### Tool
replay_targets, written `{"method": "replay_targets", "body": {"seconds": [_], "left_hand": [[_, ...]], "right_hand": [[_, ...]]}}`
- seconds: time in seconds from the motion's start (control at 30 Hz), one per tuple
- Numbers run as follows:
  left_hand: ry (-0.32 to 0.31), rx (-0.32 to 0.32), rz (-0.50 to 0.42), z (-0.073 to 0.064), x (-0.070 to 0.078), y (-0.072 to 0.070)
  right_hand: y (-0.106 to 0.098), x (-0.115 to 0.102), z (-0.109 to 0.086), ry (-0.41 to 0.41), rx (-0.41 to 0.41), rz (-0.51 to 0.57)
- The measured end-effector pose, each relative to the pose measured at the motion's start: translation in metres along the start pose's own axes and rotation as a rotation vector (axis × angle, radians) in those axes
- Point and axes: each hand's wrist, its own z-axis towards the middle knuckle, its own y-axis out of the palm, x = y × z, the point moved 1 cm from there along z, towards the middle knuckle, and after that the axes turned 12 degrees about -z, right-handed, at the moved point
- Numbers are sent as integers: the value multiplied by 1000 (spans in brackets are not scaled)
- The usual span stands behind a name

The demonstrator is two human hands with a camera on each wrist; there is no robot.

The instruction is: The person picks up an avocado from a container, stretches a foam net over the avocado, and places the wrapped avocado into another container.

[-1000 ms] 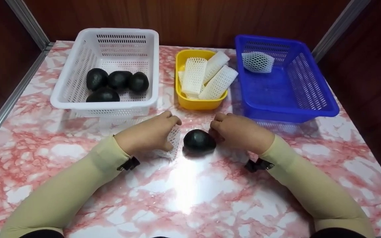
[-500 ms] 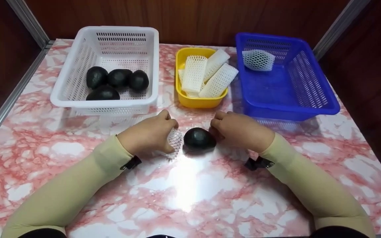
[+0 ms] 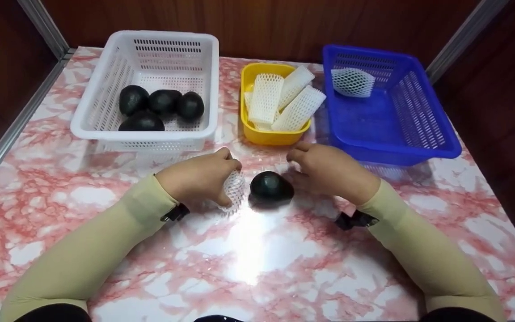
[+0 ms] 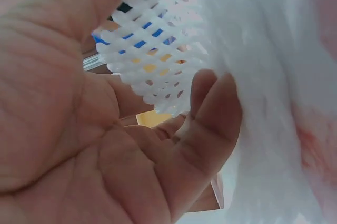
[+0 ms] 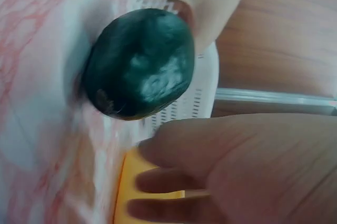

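A dark green avocado [image 3: 271, 188] lies on the table between the two hands. My left hand [image 3: 199, 176] holds a white foam net sleeve [image 3: 235, 190] by its side, and the sleeve's opening faces the avocado. In the left wrist view, the fingers curl around the foam net [image 4: 158, 40], whose far part is blurred. My right hand [image 3: 331, 171] is just right of the avocado with a small gap between them. Its fingers reach forward loosely and hold nothing; in the right wrist view the avocado [image 5: 142, 63] stands apart from the right hand [image 5: 231, 166].
At the back left, a white basket [image 3: 143, 135] holds several avocados [image 3: 164, 102]. Behind the hands, a yellow bin [image 3: 275, 137] is full of foam net sleeves [image 3: 266, 96]. A blue basket [image 3: 391, 150] on the right contains one netted avocado [image 3: 352, 82].
My right hand has drawn slightly away from the avocado, its fingers loosening. My left hand stays nearly in place with the foam net sleeve, and the avocado stays on the table.
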Motion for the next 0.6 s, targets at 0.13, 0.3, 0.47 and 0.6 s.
{"method": "replay_targets", "body": {"seconds": [0.13, 0.3, 0.47, 0.6], "left_hand": [[11, 10, 19, 0, 2, 1], [20, 16, 39, 0, 3, 3], [18, 15, 43, -1, 4, 2], [21, 19, 42, -1, 5, 3]], "right_hand": [[-9, -10, -2, -2, 110, 26], [-17, -25, -3, -50, 202, 18], [-16, -39, 0, -95, 228, 2], [-10, -47, 3, -88, 175, 8]]}}
